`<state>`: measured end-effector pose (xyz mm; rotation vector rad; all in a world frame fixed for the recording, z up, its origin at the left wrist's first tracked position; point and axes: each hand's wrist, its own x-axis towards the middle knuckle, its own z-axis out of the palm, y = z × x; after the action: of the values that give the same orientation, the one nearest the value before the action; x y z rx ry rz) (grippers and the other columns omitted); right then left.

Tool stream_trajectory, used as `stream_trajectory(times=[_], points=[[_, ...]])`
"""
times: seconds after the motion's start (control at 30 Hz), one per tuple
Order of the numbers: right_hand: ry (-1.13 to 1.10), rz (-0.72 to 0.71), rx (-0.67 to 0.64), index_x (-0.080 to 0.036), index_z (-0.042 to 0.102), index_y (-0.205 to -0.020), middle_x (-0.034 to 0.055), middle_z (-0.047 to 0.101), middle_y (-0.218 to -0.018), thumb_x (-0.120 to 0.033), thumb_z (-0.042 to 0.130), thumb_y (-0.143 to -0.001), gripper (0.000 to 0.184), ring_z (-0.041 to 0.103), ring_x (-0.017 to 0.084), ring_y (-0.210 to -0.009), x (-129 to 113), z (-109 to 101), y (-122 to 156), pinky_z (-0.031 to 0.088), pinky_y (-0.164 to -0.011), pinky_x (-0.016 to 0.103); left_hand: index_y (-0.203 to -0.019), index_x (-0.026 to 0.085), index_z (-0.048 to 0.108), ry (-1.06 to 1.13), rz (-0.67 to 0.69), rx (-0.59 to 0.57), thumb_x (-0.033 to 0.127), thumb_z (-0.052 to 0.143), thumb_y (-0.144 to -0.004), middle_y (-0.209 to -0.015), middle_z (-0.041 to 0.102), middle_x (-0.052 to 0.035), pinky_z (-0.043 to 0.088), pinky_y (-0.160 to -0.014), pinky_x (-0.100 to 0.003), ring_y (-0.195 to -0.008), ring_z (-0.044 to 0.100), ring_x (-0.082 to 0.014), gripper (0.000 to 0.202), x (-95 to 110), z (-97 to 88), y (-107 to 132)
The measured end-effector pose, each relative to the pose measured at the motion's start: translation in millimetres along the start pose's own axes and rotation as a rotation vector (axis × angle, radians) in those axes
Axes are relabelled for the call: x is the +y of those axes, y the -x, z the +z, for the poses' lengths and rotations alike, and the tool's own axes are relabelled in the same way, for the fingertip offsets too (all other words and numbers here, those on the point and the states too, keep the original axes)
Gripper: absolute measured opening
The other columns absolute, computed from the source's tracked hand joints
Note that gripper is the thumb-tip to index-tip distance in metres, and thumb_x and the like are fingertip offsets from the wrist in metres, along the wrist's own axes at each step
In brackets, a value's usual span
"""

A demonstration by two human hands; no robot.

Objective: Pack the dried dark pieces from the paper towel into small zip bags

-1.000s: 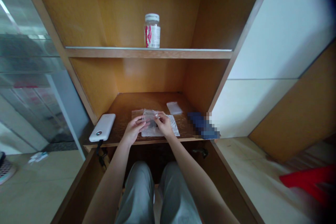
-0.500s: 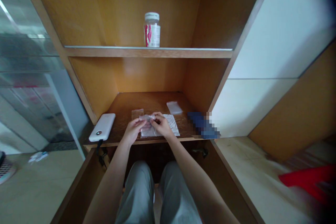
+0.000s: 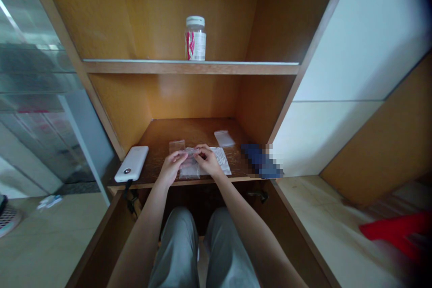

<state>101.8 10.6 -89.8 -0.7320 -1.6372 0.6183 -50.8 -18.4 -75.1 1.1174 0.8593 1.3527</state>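
Plastic bag (image 3: 191, 165) between left hand (image 3: 172, 167) and right hand (image 3: 208, 161), over a sheet (image 3: 222, 161); power bank (image 3: 131, 164) farther left on the surface (image 3: 189, 130), blurred object (image 3: 261, 162) to the right, jar (image 3: 195, 38) on the shelf (image 3: 189, 68) above.

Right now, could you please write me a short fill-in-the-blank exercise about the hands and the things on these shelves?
The right hand and left hand hold a ____ plastic bag.
A white power bank lies to the ____ of the hands.
A lidded jar stands on the ____ wooden shelf.

Answers: clear; left; upper.
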Motion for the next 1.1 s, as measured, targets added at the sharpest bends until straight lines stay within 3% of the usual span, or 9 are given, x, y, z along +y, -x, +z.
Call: stream_trajectory(times=[0.87, 1.1], points=[[0.000, -0.001, -0.004, -0.020, 0.061, -0.072, 0.0063, 0.057, -0.094, -0.026, 0.053, -0.076, 0.011, 0.055, 0.016, -0.085, -4.3, -0.7, 0.0, 0.045, -0.068, 0.028, -0.071, 0.015, 0.064, -0.046, 0.022, 0.081, 0.027, 0.071, -0.061, -0.078, 0.066, -0.0034, 0.051, -0.076, -0.036, -0.073, 0.063, -0.0176, 0.018, 6.6, 7.9, 2.9], [0.004, -0.028, -0.013, -0.020, 0.060, -0.069, 0.0053, 0.056, -0.091, -0.022, 0.053, -0.075, 0.009, 0.055, 0.015, -0.087, -4.0, -1.0, 0.5, 0.045, -0.072, 0.029, -0.075, 0.014, 0.064, -0.093, -0.010, 0.015, 0.029, 0.070, -0.063, -0.079, 0.067, -0.0051, 0.048, -0.079, -0.036, -0.072, 0.063, -0.0180, 0.020, 2.6, 3.2, -0.2]])
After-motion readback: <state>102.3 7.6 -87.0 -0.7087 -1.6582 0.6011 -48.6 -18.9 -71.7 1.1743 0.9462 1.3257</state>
